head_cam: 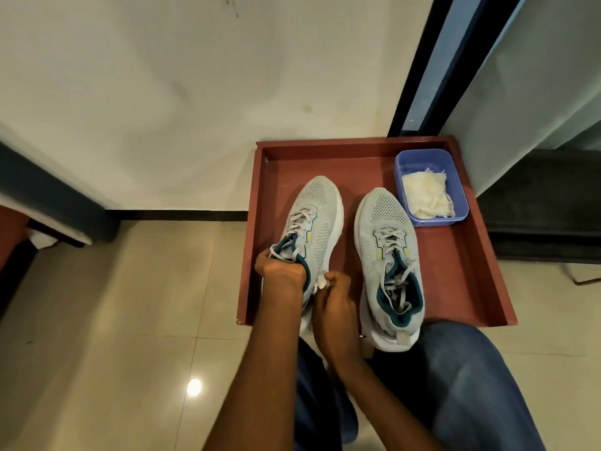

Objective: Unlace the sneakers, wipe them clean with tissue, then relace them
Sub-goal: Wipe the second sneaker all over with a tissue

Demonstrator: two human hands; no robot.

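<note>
Both our forearms reach forward over our jeans (455, 385). Left hand (281, 270) grips the collar of the left sneaker (312, 229); right hand (335, 304) pinches a tissue wad (322, 283) against its inner side. Right sneaker (388, 255) sits just beside, laces loose. Both heels overhang the near rim of the red tray (455, 271). Tissue tub (429, 187) occupies the far-right corner.

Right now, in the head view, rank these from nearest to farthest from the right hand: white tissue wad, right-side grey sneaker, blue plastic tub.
1. White tissue wad, pinched in the right hand.
2. Right-side grey mesh sneaker, just to its right.
3. Blue plastic tub, tray's far right corner.
</note>
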